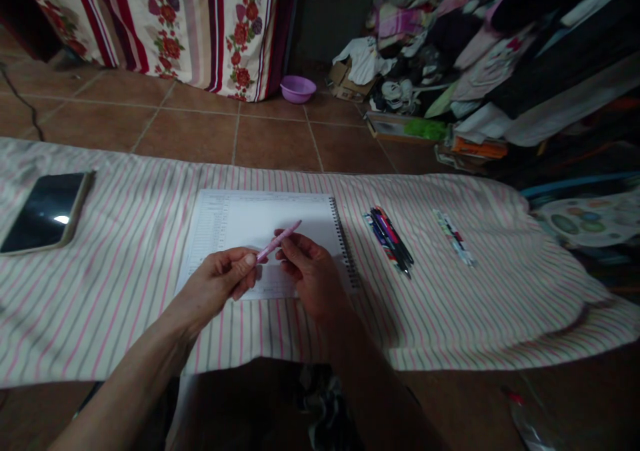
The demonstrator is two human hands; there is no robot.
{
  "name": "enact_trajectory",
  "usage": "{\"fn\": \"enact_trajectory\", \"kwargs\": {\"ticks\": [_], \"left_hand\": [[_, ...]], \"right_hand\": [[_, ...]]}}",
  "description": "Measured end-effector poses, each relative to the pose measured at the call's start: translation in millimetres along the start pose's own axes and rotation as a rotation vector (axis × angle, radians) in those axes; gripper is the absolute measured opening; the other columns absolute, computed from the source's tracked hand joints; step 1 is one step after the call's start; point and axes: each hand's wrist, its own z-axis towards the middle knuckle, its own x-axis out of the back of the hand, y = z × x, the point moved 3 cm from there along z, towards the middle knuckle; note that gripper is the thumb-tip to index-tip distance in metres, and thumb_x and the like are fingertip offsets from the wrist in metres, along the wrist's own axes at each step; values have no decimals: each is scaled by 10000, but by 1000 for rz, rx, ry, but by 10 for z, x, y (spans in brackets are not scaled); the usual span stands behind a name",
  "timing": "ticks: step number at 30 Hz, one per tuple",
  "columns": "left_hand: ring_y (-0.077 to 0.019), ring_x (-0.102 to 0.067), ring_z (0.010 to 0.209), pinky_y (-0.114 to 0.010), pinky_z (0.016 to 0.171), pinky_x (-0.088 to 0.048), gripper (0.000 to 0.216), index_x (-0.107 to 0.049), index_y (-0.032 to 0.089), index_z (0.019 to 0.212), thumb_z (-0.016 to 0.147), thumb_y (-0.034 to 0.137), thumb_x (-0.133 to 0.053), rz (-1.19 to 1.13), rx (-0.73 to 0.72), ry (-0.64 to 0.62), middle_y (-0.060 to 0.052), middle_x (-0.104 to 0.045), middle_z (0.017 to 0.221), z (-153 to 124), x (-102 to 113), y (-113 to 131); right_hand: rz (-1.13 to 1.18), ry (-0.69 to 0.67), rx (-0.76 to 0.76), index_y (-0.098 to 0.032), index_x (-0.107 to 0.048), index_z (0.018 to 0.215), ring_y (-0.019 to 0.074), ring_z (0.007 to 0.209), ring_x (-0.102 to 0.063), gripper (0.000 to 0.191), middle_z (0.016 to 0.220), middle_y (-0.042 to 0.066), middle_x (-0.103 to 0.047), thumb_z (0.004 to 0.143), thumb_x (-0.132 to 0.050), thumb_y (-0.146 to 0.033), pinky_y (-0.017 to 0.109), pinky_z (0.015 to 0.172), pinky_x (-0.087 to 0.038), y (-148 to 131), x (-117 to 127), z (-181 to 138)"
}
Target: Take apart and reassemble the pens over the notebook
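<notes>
A slim pink pen point(273, 245) is held at a slant above a spiral notebook point(280, 205). My left hand point(227, 272) pinches its lower end between thumb and fingers. Near its upper end, my right hand point(306, 263) has thumb and fingers closed on the barrel. The notebook lies open on a white page with printed lines along its left and top edges; its wire binding is on the right. Just right of the binding lies a bunch of several pens point(389, 241), dark and coloured.
A striped cloth point(125, 237) covers the table. At the far left lies a phone point(44, 211), screen up. Another patterned pen point(455, 239) rests to the right. Beyond the table are a purple basin point(298, 89), a floral curtain point(200, 31) and piled clothes point(415, 24).
</notes>
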Motion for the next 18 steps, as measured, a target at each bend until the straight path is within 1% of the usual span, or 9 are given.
{"fn": "enact_trajectory", "kwargs": {"ticks": [4, 9, 11, 14, 18], "left_hand": [[-55, -262, 469, -228, 452, -175, 339, -535, 153, 670, 812, 453, -603, -45, 21, -44, 54, -397, 534, -12, -19, 19], [-56, -232, 475, -234, 454, -151, 323, -564, 145, 785, 808, 464, -611, -40, 36, -97, 74, -356, 541, -8, -39, -34], [-59, -220, 474, -241, 454, -138, 317, -566, 146, 819, 814, 460, -608, -35, 31, -105, 80, -338, 533, -4, -38, -48], [-63, -216, 476, -249, 450, -120, 312, -556, 151, 817, 816, 458, -608, -49, 40, -96, 78, -337, 534, 2, -30, -54], [-60, -213, 471, -253, 447, -119, 304, -549, 149, 794, 830, 447, -596, -39, 37, -91, 77, -335, 528, 4, -32, -59]], "right_hand": [[-78, -24, 25, -235, -750, 890, 79, 604, -479, 250, 659, -27, -613, 676, -755, -364, 213, 557, -351, -27, 54, 27], [-85, -75, 50, -241, -750, 897, 84, 589, -445, 243, 684, -17, -625, 679, -755, -349, 227, 542, -323, -34, 54, 61], [-64, -64, 50, -239, -750, 889, 91, 605, -463, 246, 720, -7, -646, 673, -755, -357, 231, 538, -324, -52, 44, 54], [-6, -27, 58, -247, -747, 878, 102, 650, -508, 266, 805, 2, -668, 657, -755, -396, 231, 532, -332, -90, 39, 37], [36, 59, 108, -249, -752, 860, 101, 664, -537, 280, 806, 2, -667, 659, -744, -443, 222, 527, -332, -118, 71, 36]]}}
